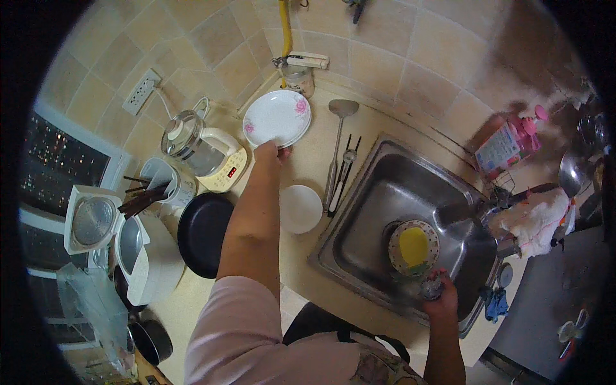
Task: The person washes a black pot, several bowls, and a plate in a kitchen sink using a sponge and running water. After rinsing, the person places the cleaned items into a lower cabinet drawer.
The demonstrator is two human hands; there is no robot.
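Note:
My left hand (273, 150) reaches to the back of the counter and grips the near rim of a stack of white plates with pink flowers (275, 118). Over the near right part of the stainless steel sink (365, 221), my right hand (441, 293) holds a steel wool scrubber (431, 288). Just beyond it, a yellow sponge (414, 246) lies on a round patterned strainer or dish (397, 240) at the sink's bottom; which of the two cannot be told. A white bowl (301, 209) stands between my left forearm and the sink.
A metal spatula (334, 159) and chopsticks with a spoon (344, 175) lie left of the sink. An electric glass kettle (204, 149), black pan (206, 236) and white rice cooker (154, 260) stand at left. Pink bottles (522, 134) and a white cloth (532, 221) are at right.

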